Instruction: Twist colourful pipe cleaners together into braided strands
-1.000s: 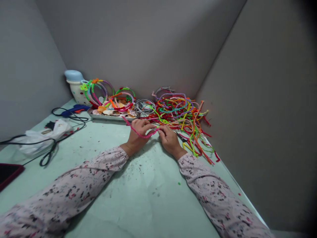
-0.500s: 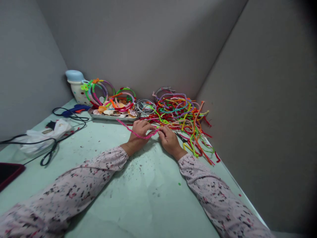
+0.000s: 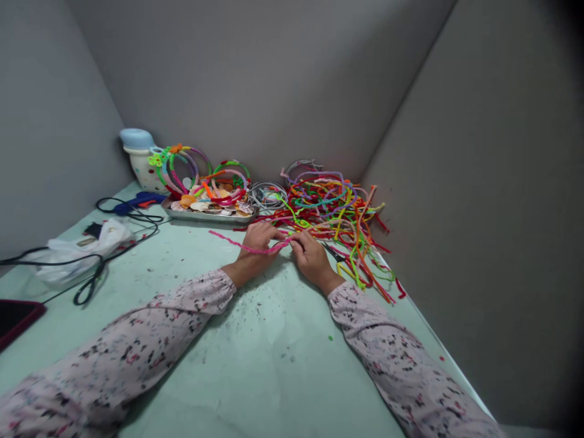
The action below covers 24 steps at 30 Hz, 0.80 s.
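Observation:
A fuzzy pink pipe cleaner (image 3: 253,250) runs across the back of my left hand (image 3: 260,241) to the fingertips. My left hand is closed, its fingers pinching at the spot where the pipe cleaner meets my right hand (image 3: 310,252). My right hand is also closed, thumb and fingers pressed on that end. The pipe cleaner's other end sticks out free to the left, above the table. A thin loop shows faintly below the fingertips, too small to make out. Just right of my right hand lie dark-bladed scissors (image 3: 336,253), partly under pipe cleaners.
A heap of coloured pipe cleaners (image 3: 328,201) lies behind my right hand. Behind my left stands a metal tray (image 3: 205,216) with shells and decorated headbands (image 3: 185,167). Grey wire coils (image 3: 268,196) sit between. Leftward are a bottle (image 3: 143,164), plastic bag (image 3: 73,255), black cable (image 3: 132,240) and phone (image 3: 18,322).
The pink pipe cleaner's free end has swung a little left and down, so it lies flatter across my left hand. Both hands stay almost in place.

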Each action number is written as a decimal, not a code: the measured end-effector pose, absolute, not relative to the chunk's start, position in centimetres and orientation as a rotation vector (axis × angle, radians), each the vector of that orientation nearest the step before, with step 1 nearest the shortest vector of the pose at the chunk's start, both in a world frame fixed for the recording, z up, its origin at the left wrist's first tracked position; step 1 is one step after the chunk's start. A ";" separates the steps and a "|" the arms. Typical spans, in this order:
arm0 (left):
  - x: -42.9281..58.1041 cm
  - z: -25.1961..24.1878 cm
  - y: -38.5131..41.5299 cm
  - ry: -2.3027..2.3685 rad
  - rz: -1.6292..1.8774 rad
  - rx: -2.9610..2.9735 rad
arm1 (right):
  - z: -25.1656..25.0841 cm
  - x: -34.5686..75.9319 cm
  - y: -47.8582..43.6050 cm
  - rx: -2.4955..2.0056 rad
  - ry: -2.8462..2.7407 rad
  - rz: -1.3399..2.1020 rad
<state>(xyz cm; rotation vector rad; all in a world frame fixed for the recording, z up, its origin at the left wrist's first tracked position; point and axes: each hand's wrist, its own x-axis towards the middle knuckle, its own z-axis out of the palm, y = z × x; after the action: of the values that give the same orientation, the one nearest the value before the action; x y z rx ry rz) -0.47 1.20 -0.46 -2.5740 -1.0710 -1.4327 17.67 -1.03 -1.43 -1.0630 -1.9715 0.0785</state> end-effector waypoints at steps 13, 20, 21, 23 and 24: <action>-0.6 -0.1 0.8 -1.115 -1.482 -2.670 | -1.5 17.7 -0.9 -1.062 -1.998 0.057; -0.4 -0.1 0.6 -1.204 -1.474 -2.663 | -1.5 17.6 -1.0 -1.062 -2.006 0.071; -0.4 -0.1 0.6 -1.204 -1.475 -2.669 | -1.5 17.7 -1.0 -1.069 -2.003 0.074; -0.4 -0.1 0.7 -1.205 -1.473 -2.682 | -1.5 17.7 -1.0 -1.083 -1.996 0.076; -0.4 -0.2 0.7 -1.207 -1.470 -2.687 | -1.6 17.7 -1.0 -1.088 -1.993 0.076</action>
<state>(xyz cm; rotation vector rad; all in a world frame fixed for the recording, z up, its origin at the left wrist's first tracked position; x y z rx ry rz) -0.38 0.72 -0.17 -2.6870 -1.2069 -1.4695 17.73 -0.98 -1.58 -1.0883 -1.9927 0.0760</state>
